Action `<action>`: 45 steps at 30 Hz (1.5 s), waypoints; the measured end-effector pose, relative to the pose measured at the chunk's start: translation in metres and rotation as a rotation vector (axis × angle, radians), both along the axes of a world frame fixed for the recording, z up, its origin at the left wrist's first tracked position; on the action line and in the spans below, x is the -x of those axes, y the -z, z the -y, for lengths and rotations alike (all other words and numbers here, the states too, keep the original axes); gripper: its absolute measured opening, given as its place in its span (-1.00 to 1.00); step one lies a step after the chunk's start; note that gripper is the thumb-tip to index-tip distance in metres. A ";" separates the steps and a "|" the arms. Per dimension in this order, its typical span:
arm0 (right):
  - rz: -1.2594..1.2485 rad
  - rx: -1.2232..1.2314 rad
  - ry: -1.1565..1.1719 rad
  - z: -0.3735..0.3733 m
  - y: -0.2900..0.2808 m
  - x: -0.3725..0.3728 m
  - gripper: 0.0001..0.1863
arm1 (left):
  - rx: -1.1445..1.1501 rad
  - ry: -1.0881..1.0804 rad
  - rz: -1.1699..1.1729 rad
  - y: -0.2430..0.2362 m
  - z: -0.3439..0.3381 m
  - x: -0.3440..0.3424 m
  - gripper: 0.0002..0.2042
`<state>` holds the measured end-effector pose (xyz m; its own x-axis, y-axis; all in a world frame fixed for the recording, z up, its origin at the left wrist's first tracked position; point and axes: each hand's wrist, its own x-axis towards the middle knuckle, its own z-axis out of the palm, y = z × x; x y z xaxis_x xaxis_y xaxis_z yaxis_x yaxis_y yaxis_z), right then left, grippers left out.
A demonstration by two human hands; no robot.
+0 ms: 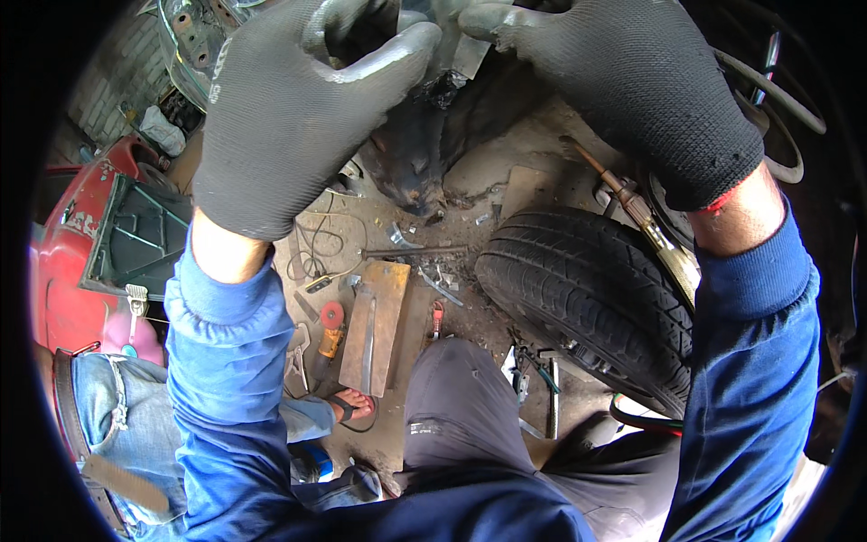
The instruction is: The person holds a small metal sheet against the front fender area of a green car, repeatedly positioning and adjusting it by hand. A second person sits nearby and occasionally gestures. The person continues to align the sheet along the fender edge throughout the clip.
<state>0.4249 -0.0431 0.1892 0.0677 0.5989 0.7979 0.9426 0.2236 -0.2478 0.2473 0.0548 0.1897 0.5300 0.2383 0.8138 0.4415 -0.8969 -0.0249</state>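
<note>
Both my hands wear dark grey work gloves and are raised at the top of the view, where the frame cuts off part of the fingers. My left hand (289, 117) is curled, its thumb bent toward the fingers; what lies in the grip is hidden. My right hand (632, 90) has its thumb pressed at the edge of a small grey piece of sheet metal (470, 56), between the two hands. Just below that piece is a dark, dirty vehicle body panel (411, 158) with a ragged, blackened edge.
A tyre (578, 289) lies at right, with a torch-like tool (646, 217) above it. On the floor are a rusty metal plate (384, 312), an angle grinder (330, 334), pliers, cables and metal scraps. Another person's jeans (135, 406) and sandalled foot (352, 405) are at left, near a red car body (68, 271).
</note>
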 end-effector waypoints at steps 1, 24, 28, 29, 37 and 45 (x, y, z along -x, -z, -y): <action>0.016 -0.004 0.020 0.001 0.000 -0.001 -0.66 | -0.022 -0.008 -0.023 -0.003 -0.001 0.000 -0.73; 0.377 -0.028 0.191 -0.024 0.016 -0.028 -0.58 | 0.166 0.051 -0.284 -0.023 -0.031 0.011 -0.68; 0.050 0.100 0.020 -0.003 0.010 -0.029 -0.60 | 0.170 0.092 -0.308 -0.023 -0.040 0.017 -0.66; 0.010 0.124 -0.028 0.003 0.006 -0.027 -0.61 | 0.164 0.152 -0.303 -0.023 -0.040 0.016 -0.66; 0.140 -0.030 -0.040 -0.002 0.010 -0.026 -0.62 | 0.189 0.021 -0.352 -0.026 -0.033 0.012 -0.65; -0.113 0.253 0.159 -0.007 -0.012 -0.017 -0.58 | 0.195 0.112 -0.336 -0.025 -0.037 0.012 -0.67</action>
